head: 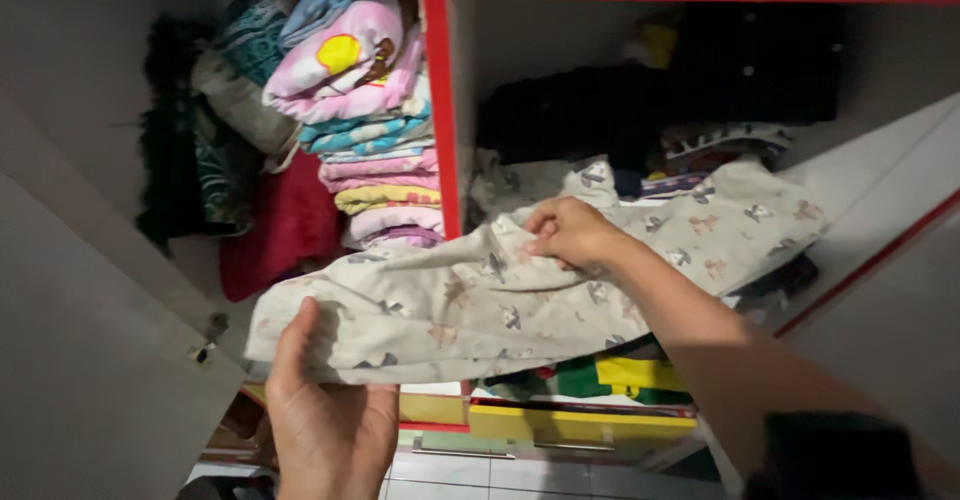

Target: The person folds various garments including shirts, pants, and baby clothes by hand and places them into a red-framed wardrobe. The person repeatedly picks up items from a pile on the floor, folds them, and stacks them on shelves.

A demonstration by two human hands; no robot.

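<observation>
Head view: I'm holding a pale cream cotton garment with small printed animal figures [470,300] stretched across the front of an open wardrobe with red-edged white panels [441,90]. It hangs in the air between my two hands, its right end draped into the right-hand compartment.

Risks, as I judge them:
- The garment is held at two points only. The unsupported right end could sag and drag the dark folded clothes [640,100] behind it off the shelf.
- The stack of folded pastel fabrics, pink, blue and yellow [380,150], in the left compartment sits near the garment's upper edge. A snag there could tip the stack.
- The grip of my right hand is a light pinch, so the cloth could slip out if pulled sideways.

Hands:
- My left hand [325,410] is under the garment's left end, palm up, thumb on top of the cloth, fingers loosely curled beneath. Half open, clamping the hem.
- My right hand [570,232] is nearly closed, fingertips pinching a fold near the garment's middle top edge.

Below: a yellow drawer front [580,425] and a white tiled floor [470,472].
</observation>
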